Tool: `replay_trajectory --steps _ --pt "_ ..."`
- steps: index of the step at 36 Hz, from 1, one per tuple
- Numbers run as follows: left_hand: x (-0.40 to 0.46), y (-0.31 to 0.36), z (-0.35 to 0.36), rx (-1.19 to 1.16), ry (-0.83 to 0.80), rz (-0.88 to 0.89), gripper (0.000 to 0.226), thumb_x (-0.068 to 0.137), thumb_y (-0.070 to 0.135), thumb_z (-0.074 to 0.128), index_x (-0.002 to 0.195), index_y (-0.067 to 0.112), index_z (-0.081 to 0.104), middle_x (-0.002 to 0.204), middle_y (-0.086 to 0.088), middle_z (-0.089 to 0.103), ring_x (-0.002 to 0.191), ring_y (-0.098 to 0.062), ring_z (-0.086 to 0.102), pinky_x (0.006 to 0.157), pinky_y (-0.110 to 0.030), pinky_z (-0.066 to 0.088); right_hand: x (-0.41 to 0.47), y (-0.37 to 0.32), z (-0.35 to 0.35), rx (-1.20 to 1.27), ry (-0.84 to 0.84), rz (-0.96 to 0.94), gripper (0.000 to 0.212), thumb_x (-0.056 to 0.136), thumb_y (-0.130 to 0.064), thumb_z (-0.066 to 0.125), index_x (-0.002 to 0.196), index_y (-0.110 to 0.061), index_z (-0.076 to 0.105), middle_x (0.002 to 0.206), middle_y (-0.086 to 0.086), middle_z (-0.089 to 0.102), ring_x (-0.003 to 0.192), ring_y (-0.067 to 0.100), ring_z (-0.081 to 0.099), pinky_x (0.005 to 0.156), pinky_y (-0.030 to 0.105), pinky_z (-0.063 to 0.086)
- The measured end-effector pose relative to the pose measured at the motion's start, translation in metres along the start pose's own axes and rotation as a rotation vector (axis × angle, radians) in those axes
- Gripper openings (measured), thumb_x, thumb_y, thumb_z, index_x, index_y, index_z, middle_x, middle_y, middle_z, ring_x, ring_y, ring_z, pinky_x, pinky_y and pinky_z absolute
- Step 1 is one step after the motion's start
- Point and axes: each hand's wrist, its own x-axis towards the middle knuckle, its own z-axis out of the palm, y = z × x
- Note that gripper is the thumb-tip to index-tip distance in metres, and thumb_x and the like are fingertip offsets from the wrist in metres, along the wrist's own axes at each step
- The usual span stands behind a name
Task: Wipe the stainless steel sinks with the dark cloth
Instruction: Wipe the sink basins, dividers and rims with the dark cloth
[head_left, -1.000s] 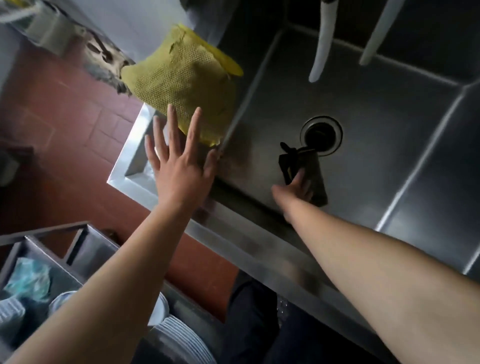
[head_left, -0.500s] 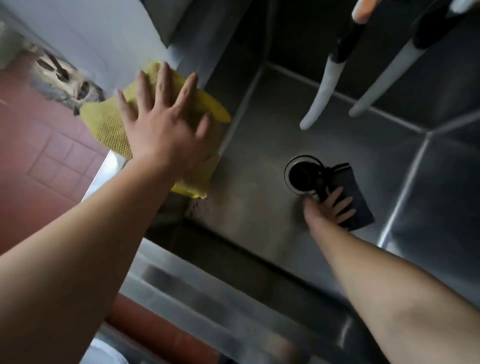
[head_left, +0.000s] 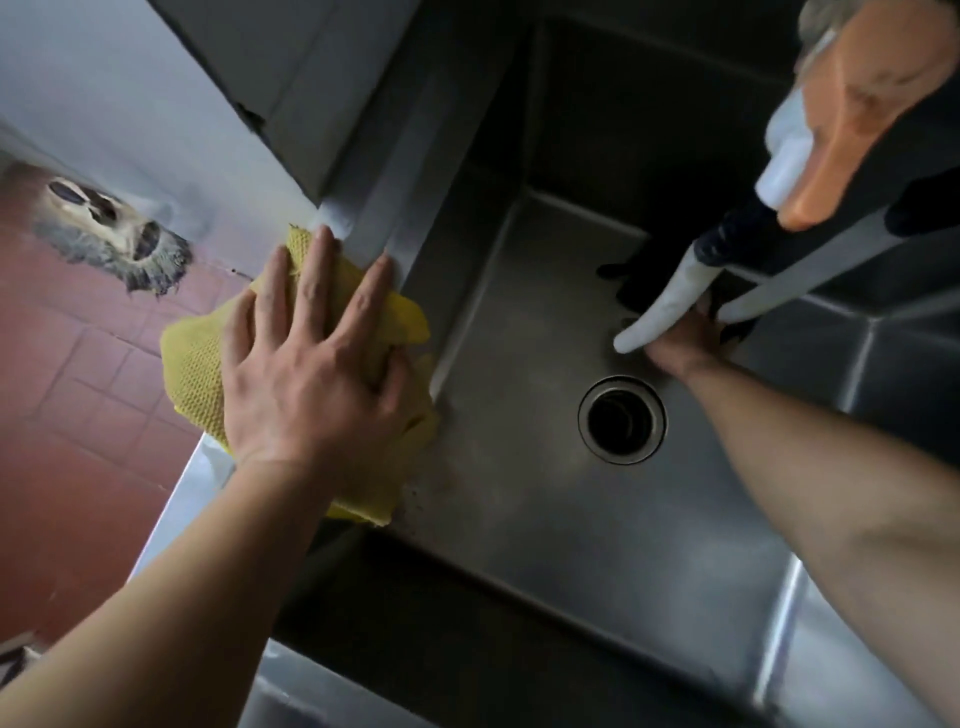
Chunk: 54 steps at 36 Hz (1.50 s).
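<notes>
The person leans over the stainless steel sink (head_left: 519, 519), both arms reaching in. The left hand (head_left: 311, 374) lies flat with fingers spread and straight on a yellow cloth (head_left: 197, 374) draped over the sink's left rim, pressing it down rather than gripping it. The right hand (head_left: 680, 343) is down at the far end of the basin floor, just beyond the round drain (head_left: 622, 419), partly hidden behind a white hose (head_left: 670, 301) hanging from above; whether its fingers are clenched or loose I cannot tell. The dark cloth (head_left: 636, 291) shows only as a black patch at that hand against the back wall. Red floor tiles (head_left: 78, 405) lie left of the sink.
</notes>
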Motion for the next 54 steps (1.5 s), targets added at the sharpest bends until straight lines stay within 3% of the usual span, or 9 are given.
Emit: replay_trajectory --steps 4,12,17,21,30,40,46,52,54 --pt "0.001 -0.001 0.001 0.004 -0.001 -0.008 0.07 0.088 0.059 0.047 0.153 0.045 0.024 0.167 -0.001 0.011 0.152 -0.031 0.01 0.12 -0.051 0.017 -0.028 -0.019 0.022 -0.068 0.021 -0.106 0.08 0.087 -0.061 0.053 0.154 -0.037 0.017 0.164 0.0 0.008 0.15 0.033 0.002 0.118 0.06 0.009" --pt "0.0 0.002 -0.003 -0.016 -0.008 -0.01 0.07 0.088 0.06 0.042 0.153 0.043 0.024 0.166 -0.005 0.013 0.151 -0.035 0.012 0.117 -0.055 0.019 -0.136 -0.011 0.114 -0.258 -0.114 -0.486 0.083 0.083 -0.069 0.048 0.152 -0.048 0.007 0.164 -0.005 0.007 0.15 0.03 -0.005 0.116 0.059 0.002" --pt "0.0 0.0 0.0 0.003 0.006 -0.004 0.071 0.089 0.055 0.054 0.153 0.042 0.027 0.166 -0.005 0.015 0.151 -0.035 0.015 0.116 -0.054 0.019 -0.121 -0.003 0.113 -0.35 -0.061 -0.582 0.071 0.091 -0.065 0.037 0.151 -0.05 0.004 0.164 -0.01 0.007 0.151 0.024 -0.005 0.117 0.057 -0.005" --pt "-0.001 0.001 0.002 -0.002 0.025 -0.007 0.069 0.089 0.054 0.05 0.152 0.043 0.027 0.166 -0.004 0.015 0.151 -0.035 0.015 0.115 -0.053 0.02 -0.058 -0.022 0.084 -0.305 0.002 -0.463 0.066 0.094 -0.064 0.027 0.152 -0.049 -0.001 0.165 -0.009 -0.003 0.152 0.024 -0.009 0.119 0.055 -0.002" --pt "0.001 -0.002 0.005 0.024 0.04 -0.003 0.068 0.088 0.055 0.047 0.153 0.043 0.027 0.166 -0.003 0.016 0.151 -0.035 0.018 0.116 -0.053 0.02 0.034 -0.11 0.037 -0.043 -0.013 -0.217 0.086 0.086 -0.075 0.043 0.153 -0.046 -0.003 0.164 -0.003 -0.014 0.148 0.032 -0.022 0.113 0.062 -0.013" --pt "0.002 -0.001 0.005 0.034 0.029 0.001 0.07 0.09 0.057 0.048 0.154 0.043 0.023 0.166 -0.005 0.014 0.151 -0.037 0.016 0.116 -0.054 0.019 -0.085 -0.101 0.12 -0.243 -0.053 -0.701 0.086 0.08 -0.07 0.049 0.154 -0.042 0.015 0.166 -0.003 0.003 0.151 0.03 -0.012 0.115 0.062 -0.007" --pt "0.007 0.004 0.002 0.028 0.025 -0.013 0.067 0.09 0.057 0.042 0.153 0.043 0.024 0.166 -0.005 0.013 0.151 -0.038 0.016 0.116 -0.055 0.02 -0.164 -0.03 0.182 -0.334 -0.201 -1.347 0.069 0.08 -0.056 0.046 0.146 -0.038 0.041 0.158 0.004 0.035 0.147 0.038 0.021 0.112 0.061 0.008" --pt "0.003 0.0 0.004 0.069 0.003 -0.005 0.069 0.088 0.058 0.041 0.153 0.043 0.024 0.167 -0.004 0.013 0.151 -0.037 0.015 0.117 -0.054 0.019 -0.17 -0.048 0.188 -0.436 -0.253 -1.448 0.057 0.082 -0.049 0.043 0.138 -0.04 0.045 0.146 0.005 0.051 0.136 0.042 0.043 0.107 0.068 0.024" --pt "0.002 -0.002 0.003 0.08 0.0 -0.007 0.071 0.086 0.059 0.041 0.153 0.043 0.025 0.167 -0.004 0.011 0.151 -0.036 0.014 0.117 -0.054 0.019 -0.18 -0.064 0.183 -0.473 -0.348 -1.394 0.057 0.076 -0.048 0.042 0.13 -0.037 0.057 0.138 0.009 0.059 0.128 0.045 0.051 0.093 0.078 0.034"
